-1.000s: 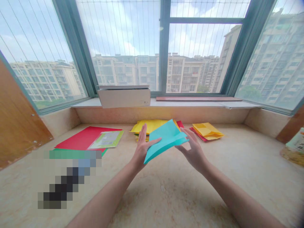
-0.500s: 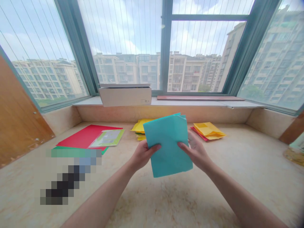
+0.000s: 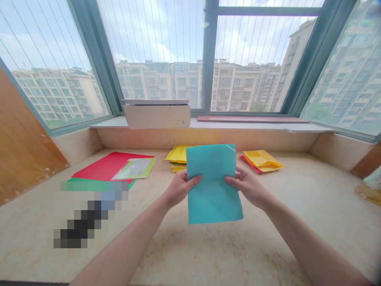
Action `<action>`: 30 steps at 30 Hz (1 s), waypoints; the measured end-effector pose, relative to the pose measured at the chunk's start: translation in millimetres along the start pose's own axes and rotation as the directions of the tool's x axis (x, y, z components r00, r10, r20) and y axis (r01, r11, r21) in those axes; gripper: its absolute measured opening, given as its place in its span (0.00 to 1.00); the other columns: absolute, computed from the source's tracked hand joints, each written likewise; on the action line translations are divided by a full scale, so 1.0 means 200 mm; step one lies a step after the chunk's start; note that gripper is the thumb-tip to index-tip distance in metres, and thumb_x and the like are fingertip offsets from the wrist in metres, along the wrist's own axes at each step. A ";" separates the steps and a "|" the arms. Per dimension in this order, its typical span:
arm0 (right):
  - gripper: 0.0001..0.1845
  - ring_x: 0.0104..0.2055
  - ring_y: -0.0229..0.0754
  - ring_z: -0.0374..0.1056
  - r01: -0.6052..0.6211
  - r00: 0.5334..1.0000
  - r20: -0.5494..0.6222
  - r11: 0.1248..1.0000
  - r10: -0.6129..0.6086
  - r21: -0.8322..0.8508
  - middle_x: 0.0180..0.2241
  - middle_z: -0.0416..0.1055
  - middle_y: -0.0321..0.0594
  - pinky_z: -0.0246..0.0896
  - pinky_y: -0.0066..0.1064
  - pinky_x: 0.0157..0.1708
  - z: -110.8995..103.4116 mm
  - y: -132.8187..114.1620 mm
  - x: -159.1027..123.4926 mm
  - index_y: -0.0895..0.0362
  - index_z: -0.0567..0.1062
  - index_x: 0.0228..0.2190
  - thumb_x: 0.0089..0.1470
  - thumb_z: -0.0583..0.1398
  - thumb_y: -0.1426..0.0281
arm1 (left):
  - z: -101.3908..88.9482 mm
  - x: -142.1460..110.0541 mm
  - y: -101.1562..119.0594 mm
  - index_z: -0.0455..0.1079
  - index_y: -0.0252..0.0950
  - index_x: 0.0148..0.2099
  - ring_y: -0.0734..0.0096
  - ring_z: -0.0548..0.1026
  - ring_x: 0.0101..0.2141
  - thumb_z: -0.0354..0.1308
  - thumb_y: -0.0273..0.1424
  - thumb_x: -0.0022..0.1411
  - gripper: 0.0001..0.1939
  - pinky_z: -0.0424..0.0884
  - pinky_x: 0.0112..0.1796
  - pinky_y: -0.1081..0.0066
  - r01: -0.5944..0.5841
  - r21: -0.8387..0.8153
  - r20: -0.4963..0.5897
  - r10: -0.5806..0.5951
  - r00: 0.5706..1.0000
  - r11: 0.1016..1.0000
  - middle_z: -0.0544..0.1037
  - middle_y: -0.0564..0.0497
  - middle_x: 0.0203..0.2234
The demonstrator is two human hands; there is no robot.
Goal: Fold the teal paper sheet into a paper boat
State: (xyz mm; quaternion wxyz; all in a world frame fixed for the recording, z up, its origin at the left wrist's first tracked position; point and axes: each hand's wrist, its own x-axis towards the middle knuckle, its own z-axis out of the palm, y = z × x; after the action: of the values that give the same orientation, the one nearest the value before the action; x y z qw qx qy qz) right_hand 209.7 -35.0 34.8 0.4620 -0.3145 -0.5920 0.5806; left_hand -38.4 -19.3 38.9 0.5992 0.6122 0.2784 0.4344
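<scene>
A turquoise sheet of folded paper point(image 3: 212, 198) is held up over the counter between both hands. My left hand point(image 3: 181, 186) grips its left edge, thumb on the near face and fingers behind. On the opposite edge my right hand point(image 3: 247, 183) pinches it the same way. The paper stands nearly upright, its top edges almost lined up. Behind it, partly hidden, lies a pile of yellow folded paper point(image 3: 176, 154) with some green showing. To the right rest a yellow-orange folded paper point(image 3: 263, 159) and a red folded paper point(image 3: 250, 165) beneath it.
At left, red sheets point(image 3: 104, 166) lie over a green sheet point(image 3: 131, 184), with a clear packet point(image 3: 136, 168) on top. A pixelated dark object point(image 3: 86, 218) is nearer. A white box point(image 3: 157, 116) stands on the window sill point(image 3: 220, 125). A glass container point(image 3: 369, 192) sits far right.
The turquoise paper has turned from a tilt to nearly straight, and its top layers now line up more closely. Both hands keep their hold on its edges. The view has shifted slightly.
</scene>
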 end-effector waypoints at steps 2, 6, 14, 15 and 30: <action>0.24 0.42 0.51 0.77 0.033 0.999 -0.036 0.999 -0.032 0.025 0.43 0.79 0.42 0.72 0.44 0.42 -0.01 0.02 0.00 0.49 0.72 0.51 0.53 0.66 0.61 | -0.01 0.00 0.00 0.74 0.35 0.52 0.57 0.79 0.41 0.66 0.41 0.58 0.23 0.74 0.43 0.63 -0.011 -0.037 0.059 0.014 0.998 0.999 0.81 0.43 0.43; 0.19 0.42 0.50 0.76 0.067 0.995 -0.073 0.997 -0.063 0.049 0.43 0.79 0.41 0.71 0.44 0.43 -0.02 0.02 0.00 0.49 0.76 0.47 0.54 0.65 0.59 | -0.02 0.00 -0.01 0.72 0.39 0.55 0.63 0.78 0.36 0.66 0.41 0.58 0.24 0.73 0.36 0.68 -0.002 -0.101 0.081 0.010 0.997 0.995 0.81 0.45 0.41; 0.07 0.48 0.52 0.71 0.088 0.992 -0.085 0.992 -0.096 -0.088 0.52 0.73 0.42 0.70 0.38 0.36 -0.05 -0.02 -0.03 0.52 0.82 0.25 0.47 0.67 0.62 | -0.02 -0.03 0.00 0.78 0.36 0.47 0.65 0.77 0.33 0.65 0.39 0.56 0.18 0.71 0.35 0.70 0.040 -0.187 0.016 -0.037 0.999 0.982 0.81 0.46 0.35; 0.06 0.48 0.51 0.71 0.103 0.989 -0.101 0.990 -0.112 -0.095 0.51 0.74 0.42 0.70 0.38 0.36 -0.05 -0.02 -0.02 0.52 0.82 0.23 0.47 0.67 0.64 | -0.02 -0.03 -0.01 0.76 0.37 0.50 0.63 0.78 0.36 0.64 0.39 0.57 0.21 0.71 0.38 0.68 0.029 -0.237 0.023 -0.024 0.999 0.971 0.81 0.45 0.37; 0.30 0.36 0.45 0.75 0.069 0.958 -0.277 0.996 -0.081 -0.052 0.38 0.78 0.42 0.72 0.37 0.35 0.05 0.03 0.02 0.51 0.65 0.59 0.61 0.52 0.50 | 0.05 0.03 -0.04 0.68 0.35 0.54 0.57 0.78 0.46 0.69 0.37 0.54 0.27 0.73 0.48 0.61 -0.043 -0.057 -0.222 0.029 0.975 0.997 0.79 0.42 0.48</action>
State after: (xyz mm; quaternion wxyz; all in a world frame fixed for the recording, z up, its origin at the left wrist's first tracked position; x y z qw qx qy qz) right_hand 199.0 -34.6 31.0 0.5557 -0.3800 -0.5446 0.5002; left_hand -25.7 -19.1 33.1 0.5750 0.5464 0.3187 0.5190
